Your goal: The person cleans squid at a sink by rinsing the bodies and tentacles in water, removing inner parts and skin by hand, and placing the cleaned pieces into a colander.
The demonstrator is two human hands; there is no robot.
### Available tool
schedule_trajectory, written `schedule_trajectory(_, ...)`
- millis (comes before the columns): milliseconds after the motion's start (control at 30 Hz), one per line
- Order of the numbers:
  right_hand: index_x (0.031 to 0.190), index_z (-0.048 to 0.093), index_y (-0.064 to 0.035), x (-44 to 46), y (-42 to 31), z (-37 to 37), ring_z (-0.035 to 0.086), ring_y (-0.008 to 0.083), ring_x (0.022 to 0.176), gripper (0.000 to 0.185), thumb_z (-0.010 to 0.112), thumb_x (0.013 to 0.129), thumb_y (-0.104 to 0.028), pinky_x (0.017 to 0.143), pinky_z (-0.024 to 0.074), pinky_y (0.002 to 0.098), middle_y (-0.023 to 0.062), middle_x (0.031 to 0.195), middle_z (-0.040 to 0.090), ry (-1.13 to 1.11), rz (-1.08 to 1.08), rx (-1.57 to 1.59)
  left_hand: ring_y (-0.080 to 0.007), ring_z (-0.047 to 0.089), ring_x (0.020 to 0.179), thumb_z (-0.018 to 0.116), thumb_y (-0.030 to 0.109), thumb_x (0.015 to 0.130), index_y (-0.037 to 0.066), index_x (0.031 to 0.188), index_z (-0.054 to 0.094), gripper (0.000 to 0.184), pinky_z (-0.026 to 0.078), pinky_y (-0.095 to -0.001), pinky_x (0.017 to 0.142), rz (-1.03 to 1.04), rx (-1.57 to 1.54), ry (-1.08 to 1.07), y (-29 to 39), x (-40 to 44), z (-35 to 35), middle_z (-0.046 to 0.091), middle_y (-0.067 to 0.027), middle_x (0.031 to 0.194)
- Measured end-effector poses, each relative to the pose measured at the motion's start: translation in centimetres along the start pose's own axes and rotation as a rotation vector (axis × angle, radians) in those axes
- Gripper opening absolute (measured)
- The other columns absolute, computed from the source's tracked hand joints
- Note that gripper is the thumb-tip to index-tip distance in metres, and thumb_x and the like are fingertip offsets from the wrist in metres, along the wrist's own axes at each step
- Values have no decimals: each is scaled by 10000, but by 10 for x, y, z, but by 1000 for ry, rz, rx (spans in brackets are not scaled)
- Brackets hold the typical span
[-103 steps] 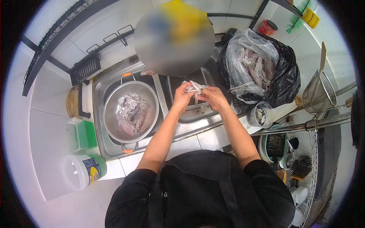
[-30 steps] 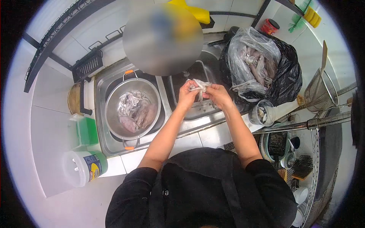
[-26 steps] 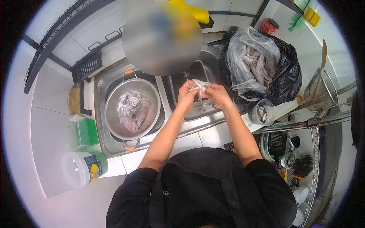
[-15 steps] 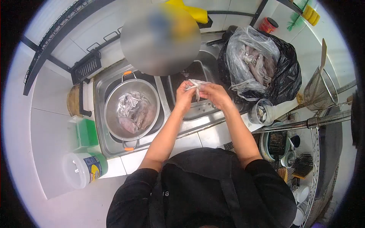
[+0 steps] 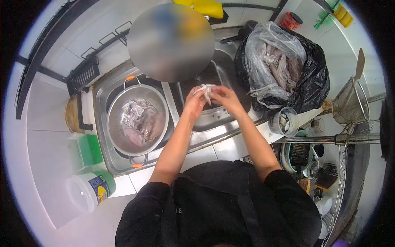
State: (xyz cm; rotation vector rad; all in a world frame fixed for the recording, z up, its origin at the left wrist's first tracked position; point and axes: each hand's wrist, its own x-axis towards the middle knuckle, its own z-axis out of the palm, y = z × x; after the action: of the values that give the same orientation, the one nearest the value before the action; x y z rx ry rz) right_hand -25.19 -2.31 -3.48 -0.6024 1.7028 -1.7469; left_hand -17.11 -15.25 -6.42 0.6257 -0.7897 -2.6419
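Observation:
Over the right sink basin [image 5: 205, 121], my left hand [image 5: 193, 103] and my right hand [image 5: 227, 100] hold a pale piece of squid [image 5: 204, 90] between them. White tentacles show between the fingers of both hands. My left hand is closed around its left side; my right fingers pinch it from the right. To the left, a steel colander [image 5: 116, 140] with orange handles sits in the other basin and contains several squid [image 5: 144, 123]. On the right, a clear plastic bag [image 5: 255, 49] inside a black bag [image 5: 314, 74] holds more squid [image 5: 279, 68].
A clear tub [image 5: 284, 122] with scraps stands at the counter's right edge, near a wire strainer [image 5: 349, 105]. Green containers [image 5: 88, 150] are at the left. A metal rack [image 5: 341, 177] holds dishes at lower right. A blurred patch covers the area behind the sink.
Both hands have shifted slightly left with the squid piece, which has been turned so its tentacles spread upward. The whole view has also shifted slightly.

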Motion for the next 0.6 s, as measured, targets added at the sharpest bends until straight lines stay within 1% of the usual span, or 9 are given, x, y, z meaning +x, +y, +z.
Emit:
schedule_trajectory(67, 900, 641, 26, 12, -2, 8, 612, 144, 763, 153, 615, 815, -98, 681, 503, 249, 103, 847, 654, 13, 52, 214, -209, 590, 885, 556, 23, 813, 73, 1002, 442, 226, 494, -334, 757, 11, 33, 6, 1, 7, 2, 570, -97, 967)
schedule_trajectory(167, 938, 617, 31, 30, 24, 2, 608, 125, 783, 145, 606, 825, -57, 684, 511, 242, 94, 900, 635, 11, 16, 71, -211, 593, 872, 539, 4, 817, 69, 1002, 431, 223, 496, -332, 758, 29, 84, 15, 7, 14, -4, 572, -106, 961)
schedule_trajectory(267, 889, 646, 40, 36, 25, -21, 630, 150, 675, 128, 603, 795, -35, 627, 507, 252, 117, 813, 653, 70, 3, -65, -215, 601, 841, 521, -23, 807, 75, 976, 423, 217, 515, -340, 728, 44, 135, 36, 18, 24, -9, 580, -110, 923)
schedule_trajectory(367, 802, 653, 24, 22, -2, -41, 637, 269, 750, 144, 608, 779, -112, 656, 515, 355, 184, 840, 640, 264, -409, -906, -210, 601, 813, 507, -28, 761, 58, 967, 434, 236, 515, -326, 687, 79, 192, 63, 30, 38, -19, 576, -109, 913)
schedule_trajectory(400, 802, 653, 24, 20, 22, -56, 637, 269, 750, 144, 608, 779, -112, 656, 515, 355, 184, 840, 640, 262, -398, -913, -195, 598, 800, 533, -13, 755, 61, 967, 450, 239, 500, -308, 668, 75, 251, 56, 30, 49, -29, 580, -99, 899)
schedule_trajectory(467, 769, 661, -31, 19, 68, -71, 614, 311, 773, 171, 576, 798, -177, 673, 502, 385, 169, 851, 633, -109, 93, -1586, -181, 594, 787, 558, 2, 748, 65, 966, 467, 244, 485, -290, 650, 64, 313, 44, 24, 60, -34, 583, -88, 884)
schedule_trajectory(533, 778, 659, -35, 35, 67, -69, 608, 327, 765, 181, 562, 801, -186, 685, 497, 396, 172, 847, 630, 0, -18, -1512, -168, 589, 766, 618, 38, 715, 66, 938, 515, 247, 462, -279, 630, -26, 635, 139, 18, 69, -27, 598, -79, 859)
schedule_trajectory(567, 787, 657, -40, 36, 49, -54, 603, 342, 757, 191, 547, 805, -195, 697, 493, 408, 175, 844, 627, 98, -114, -1427, -168, 589, 766, 618, 38, 715, 66, 938, 515, 247, 462, -279, 630, -36, 633, 148, 6, 77, -39, 598, -79, 859)
schedule_trajectory(600, 807, 637, -1, 39, 16, -32, 593, 386, 760, 189, 552, 795, -168, 735, 488, 430, 205, 809, 617, 121, -183, -1250, -195, 599, 773, 647, 60, 694, 60, 936, 530, 269, 468, -297, 652, 48, 837, 139, -12, 92, -59, 611, -95, 869)
